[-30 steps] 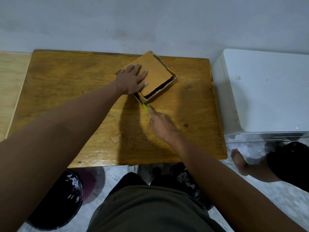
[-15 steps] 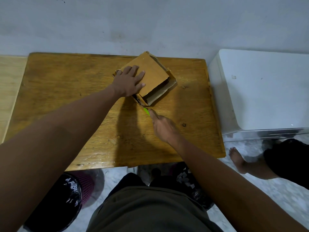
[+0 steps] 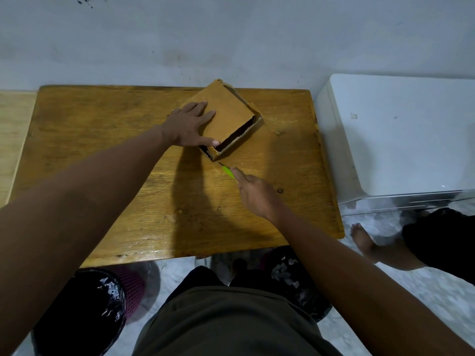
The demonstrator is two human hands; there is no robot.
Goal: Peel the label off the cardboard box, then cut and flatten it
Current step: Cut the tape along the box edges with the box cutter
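My right hand [image 3: 257, 195] has its grip curled around a green-handled cutter [image 3: 228, 172], fingers wrapped on the handle; the tip points up-left at the near corner of the cardboard box [image 3: 228, 116] and sits just beside it, and I can't tell if it touches. My left hand [image 3: 191, 125] has a wide grip, fingers straight and spread, palm pressing flat on the box's top panel, thumb at the near edge. The box lies on the far middle of the wooden bench [image 3: 102, 155], turned diagonally, with a dark gap open along its near-right side under the top panel. A white appliance [image 3: 401, 134] stands right of the bench. A dark bin [image 3: 84, 309] sits on the floor under the near-left edge. Someone's bare foot [image 3: 362, 238] is on the floor at right.
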